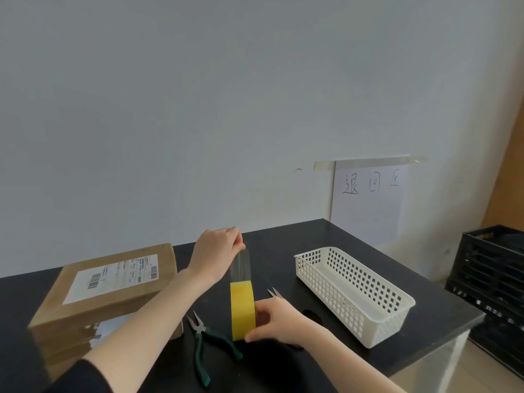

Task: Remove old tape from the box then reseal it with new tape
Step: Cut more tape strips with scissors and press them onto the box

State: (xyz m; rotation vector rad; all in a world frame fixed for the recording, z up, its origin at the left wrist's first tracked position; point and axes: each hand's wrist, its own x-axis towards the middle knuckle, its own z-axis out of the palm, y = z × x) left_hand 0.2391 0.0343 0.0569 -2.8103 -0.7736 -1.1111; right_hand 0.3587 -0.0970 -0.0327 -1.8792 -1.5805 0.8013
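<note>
A brown cardboard box (pixel 113 290) with a white shipping label lies on the left of the black table (pixel 340 239). Torn whitish patches show on its near side. A yellow roll of tape (pixel 242 310) stands on edge at the table's middle, and my right hand (pixel 276 320) grips its right side. A clear strip of tape (pixel 241 265) stretches upward from the roll. My left hand (pixel 218 251) pinches the strip's free end above the roll, to the right of the box.
Green-handled pliers (pixel 207 347) lie just left of the roll. Small scissors (pixel 274 293) poke out behind my right hand. A white perforated basket (pixel 354 293) stands at the right. A black crate (pixel 493 285) sits beyond the table's right edge. A paper sign (pixel 368 199) hangs on the wall.
</note>
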